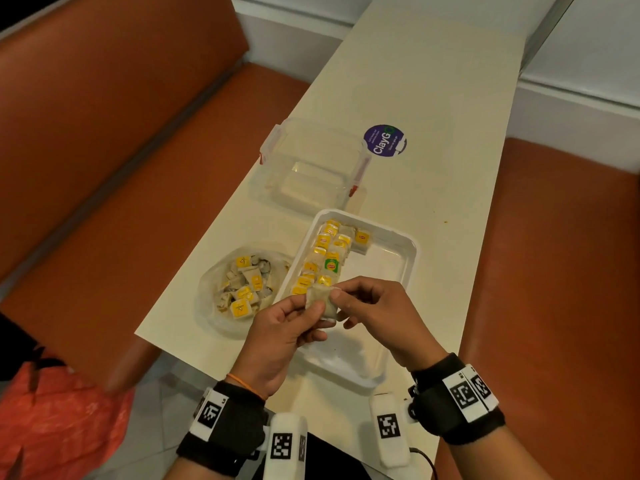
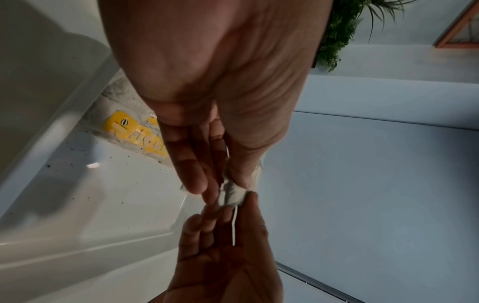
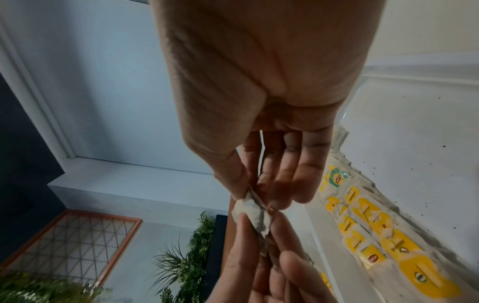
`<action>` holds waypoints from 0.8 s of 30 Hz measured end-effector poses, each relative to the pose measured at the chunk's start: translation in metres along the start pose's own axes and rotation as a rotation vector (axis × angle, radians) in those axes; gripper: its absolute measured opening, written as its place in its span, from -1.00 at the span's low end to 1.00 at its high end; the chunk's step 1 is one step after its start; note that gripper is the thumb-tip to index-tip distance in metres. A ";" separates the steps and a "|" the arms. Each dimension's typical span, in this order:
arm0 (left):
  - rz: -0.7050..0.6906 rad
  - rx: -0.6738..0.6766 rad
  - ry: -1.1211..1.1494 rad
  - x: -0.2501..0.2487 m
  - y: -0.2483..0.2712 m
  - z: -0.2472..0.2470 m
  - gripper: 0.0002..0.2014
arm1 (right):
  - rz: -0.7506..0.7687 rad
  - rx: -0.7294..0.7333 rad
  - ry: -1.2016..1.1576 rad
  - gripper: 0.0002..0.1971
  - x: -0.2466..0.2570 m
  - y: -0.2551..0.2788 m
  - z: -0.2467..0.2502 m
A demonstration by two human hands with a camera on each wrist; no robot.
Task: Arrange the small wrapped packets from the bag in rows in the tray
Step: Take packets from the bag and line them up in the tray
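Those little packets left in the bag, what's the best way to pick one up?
Probably from straight above, since the bag lies open upward on the table. Pinch a packet in the bag by two opposite edges, thumb against fingertips: it is flat and thin, like the packet both hands now pinch by its edges.

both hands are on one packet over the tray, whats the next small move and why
Probably lower the packet into the tray, at the near end of the second row. Both the left hand and the right hand pinch it just above that spot. The left-side row already runs to the near end, while the tray's right part is bare and the bag still holds more.
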State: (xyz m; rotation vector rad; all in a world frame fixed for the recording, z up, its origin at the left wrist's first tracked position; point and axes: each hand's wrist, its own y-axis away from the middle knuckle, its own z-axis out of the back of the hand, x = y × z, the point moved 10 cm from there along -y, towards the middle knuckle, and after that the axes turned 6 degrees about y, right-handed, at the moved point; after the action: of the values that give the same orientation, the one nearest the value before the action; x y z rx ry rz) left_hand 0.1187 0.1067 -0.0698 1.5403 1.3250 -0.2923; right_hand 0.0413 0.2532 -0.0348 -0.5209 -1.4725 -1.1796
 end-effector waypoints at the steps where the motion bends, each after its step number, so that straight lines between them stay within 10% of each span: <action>1: -0.001 -0.004 -0.001 0.001 -0.001 0.000 -0.67 | -0.008 0.006 -0.014 -0.90 -0.002 -0.001 -0.001; 10: 0.014 -0.113 0.010 0.007 -0.012 0.017 -0.72 | -0.105 -0.021 -0.127 -0.85 -0.027 -0.020 0.003; 24: -0.067 -0.422 -0.139 -0.024 -0.023 0.113 -0.84 | -0.286 -0.527 0.176 -0.88 -0.091 -0.135 0.078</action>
State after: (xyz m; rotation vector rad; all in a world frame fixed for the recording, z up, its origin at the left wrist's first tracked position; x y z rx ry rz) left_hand 0.1382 -0.0011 -0.1136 1.1048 1.2369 -0.1456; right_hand -0.0824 0.2924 -0.1595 -0.5506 -1.1021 -1.8120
